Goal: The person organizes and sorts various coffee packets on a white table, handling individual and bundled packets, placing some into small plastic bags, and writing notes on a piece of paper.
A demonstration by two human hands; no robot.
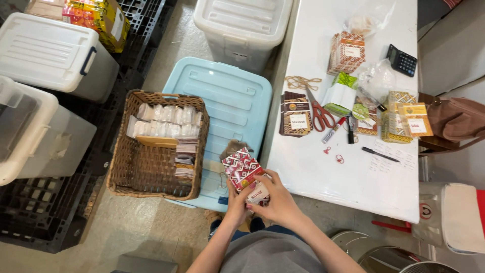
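over the light blue bin lid (237,96), just off the near corner of the white table (323,172), both my hands are closed together on one stack of small red patterned packets (242,168). left hand (236,202) grips it from below and the left side, right hand (279,201) wraps the lower right with fingers curled over a white label at the bottom of the stack. the stack is tilted, top end pointing up-left toward the wicker basket (126,167), held in the air above the lid, not resting on anything i can see. a brownish scrap sits on the lid just behind it, can't tell what it is.

progress, my read: the basket is only partly filled. a row of clear-wrapped pieces (164,119) along its far side, a short pile of flat packs (185,164) against its right wall, most of the woven floor bare. so some sorting done, plenty of room left. this red stack is not in the basket and not on the table.

lots left on the table: dark brown packets (295,119), an orange patterned stack (347,50), green and white boxes (341,93), yellow packets (404,121). also red-handled scissors (319,114), rubber bands (302,82), a black pen (380,154), a calculator (402,59). white lidded tubs (48,50) to the left, a brown bag (454,119) at the far right. looks like early to middle, not near finished.
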